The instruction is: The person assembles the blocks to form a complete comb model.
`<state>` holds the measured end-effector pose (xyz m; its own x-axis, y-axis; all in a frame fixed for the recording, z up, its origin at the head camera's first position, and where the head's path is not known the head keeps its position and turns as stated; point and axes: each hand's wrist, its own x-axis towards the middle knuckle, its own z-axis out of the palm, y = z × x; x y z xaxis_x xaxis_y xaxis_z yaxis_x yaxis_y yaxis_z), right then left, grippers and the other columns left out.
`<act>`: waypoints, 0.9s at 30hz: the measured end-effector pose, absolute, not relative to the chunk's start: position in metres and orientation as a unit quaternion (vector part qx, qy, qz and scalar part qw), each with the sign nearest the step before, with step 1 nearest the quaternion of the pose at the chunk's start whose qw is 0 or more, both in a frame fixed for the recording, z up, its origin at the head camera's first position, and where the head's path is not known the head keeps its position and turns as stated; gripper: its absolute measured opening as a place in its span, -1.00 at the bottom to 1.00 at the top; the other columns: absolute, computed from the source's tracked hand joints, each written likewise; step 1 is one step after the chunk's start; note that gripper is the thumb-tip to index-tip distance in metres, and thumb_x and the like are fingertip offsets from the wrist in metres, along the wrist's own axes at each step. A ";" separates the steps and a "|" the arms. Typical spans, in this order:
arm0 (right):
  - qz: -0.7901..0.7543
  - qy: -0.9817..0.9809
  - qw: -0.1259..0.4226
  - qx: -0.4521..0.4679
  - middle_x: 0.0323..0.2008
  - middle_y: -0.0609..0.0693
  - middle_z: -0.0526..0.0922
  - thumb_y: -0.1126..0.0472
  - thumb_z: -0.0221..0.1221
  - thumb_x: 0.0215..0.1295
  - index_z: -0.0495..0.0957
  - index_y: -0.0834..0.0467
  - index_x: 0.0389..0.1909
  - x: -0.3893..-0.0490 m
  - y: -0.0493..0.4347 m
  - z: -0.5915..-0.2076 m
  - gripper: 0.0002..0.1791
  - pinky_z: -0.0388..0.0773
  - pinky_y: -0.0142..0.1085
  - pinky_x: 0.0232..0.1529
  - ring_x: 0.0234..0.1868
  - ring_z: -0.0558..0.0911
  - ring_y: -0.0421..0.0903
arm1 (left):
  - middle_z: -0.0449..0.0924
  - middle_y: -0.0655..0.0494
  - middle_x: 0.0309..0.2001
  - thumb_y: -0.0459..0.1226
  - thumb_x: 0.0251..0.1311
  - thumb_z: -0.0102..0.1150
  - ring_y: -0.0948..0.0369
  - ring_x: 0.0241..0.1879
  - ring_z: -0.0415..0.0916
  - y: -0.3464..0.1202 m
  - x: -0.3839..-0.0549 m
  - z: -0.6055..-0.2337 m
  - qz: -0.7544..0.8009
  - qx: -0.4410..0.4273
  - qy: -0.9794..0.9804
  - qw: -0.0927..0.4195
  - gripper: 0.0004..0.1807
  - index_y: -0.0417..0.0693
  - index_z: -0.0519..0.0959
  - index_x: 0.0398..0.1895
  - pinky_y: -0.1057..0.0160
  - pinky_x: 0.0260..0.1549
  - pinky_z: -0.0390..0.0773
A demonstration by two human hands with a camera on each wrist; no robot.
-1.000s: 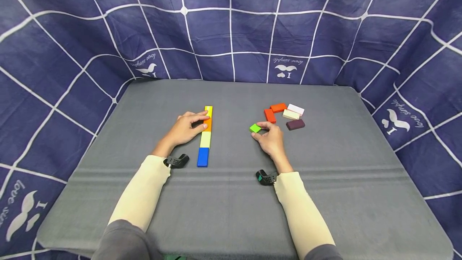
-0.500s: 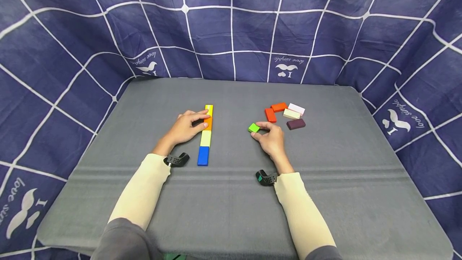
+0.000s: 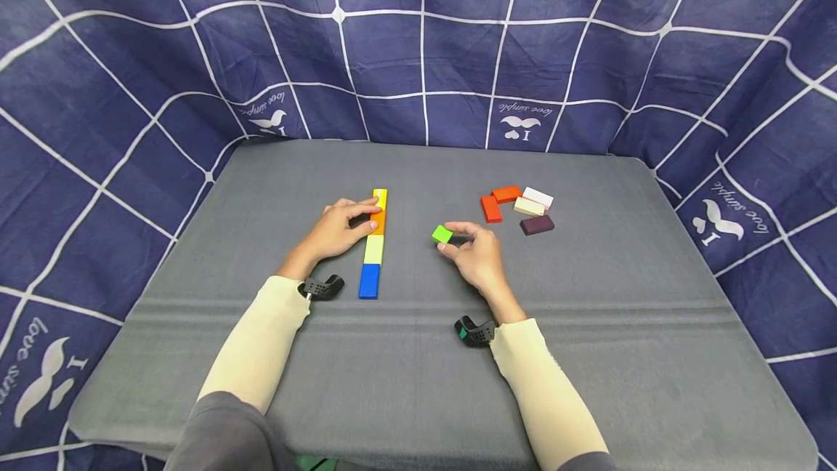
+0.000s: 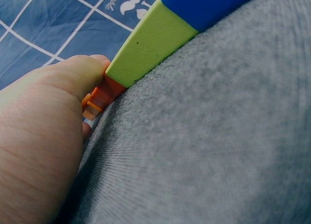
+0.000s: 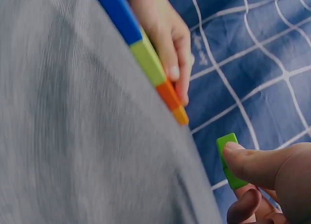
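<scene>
Head view: on soft grey cloth [image 3: 418, 384], the right hand [image 3: 480, 256] pinches a small green block [image 3: 442, 234] between thumb and fingers, just right of a straight row of flat rectangles — yellow block [image 3: 381, 193], orange block [image 3: 381, 217], lime block [image 3: 374, 250], blue block [image 3: 369, 281] — where the left hand [image 3: 332, 233] rests loosely bent fingers and thumb on the orange. Left wrist view: that thumb touches near the lime block's matte, speckled face, above finely ribbed fabric. Right wrist view: the thumb presses flat against the green block's smooth, slim rectangular side.
</scene>
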<state>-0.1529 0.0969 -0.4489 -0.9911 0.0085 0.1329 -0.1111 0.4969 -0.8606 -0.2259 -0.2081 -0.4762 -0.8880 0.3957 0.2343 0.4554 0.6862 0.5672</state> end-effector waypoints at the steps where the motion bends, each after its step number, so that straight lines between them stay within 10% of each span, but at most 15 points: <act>1: 0.503 -0.861 0.059 0.035 -0.39 0.08 0.73 0.20 0.49 0.07 0.73 -0.02 -0.01 -0.151 0.095 -0.447 -0.60 0.29 -0.36 -0.69 -0.73 0.41 -0.25 | 0.45 0.23 0.41 -0.06 0.36 0.23 0.08 0.20 0.43 -0.208 -0.226 -0.476 -0.321 -0.233 -0.917 0.047 -0.58 0.20 0.60 0.26 -0.01 0.11 0.18; 27: 0.531 -0.831 -0.037 0.162 -0.42 0.08 0.62 0.21 0.49 0.09 0.71 0.03 0.00 -0.100 0.035 -0.437 -0.60 0.31 -0.43 -0.61 -0.67 0.40 -0.28 | 0.44 0.24 0.41 -0.04 0.36 0.22 0.11 0.18 0.42 -0.209 -0.226 -0.475 -0.327 -0.225 -0.917 0.042 -0.58 0.21 0.60 0.26 0.02 0.11 0.17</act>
<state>-0.0996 0.0347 -0.4372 -0.9446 -0.3087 0.1112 -0.2305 0.3831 -0.8945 -0.2257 -0.2089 -0.4749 -0.8948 0.3861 0.2240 0.4408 0.6850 0.5801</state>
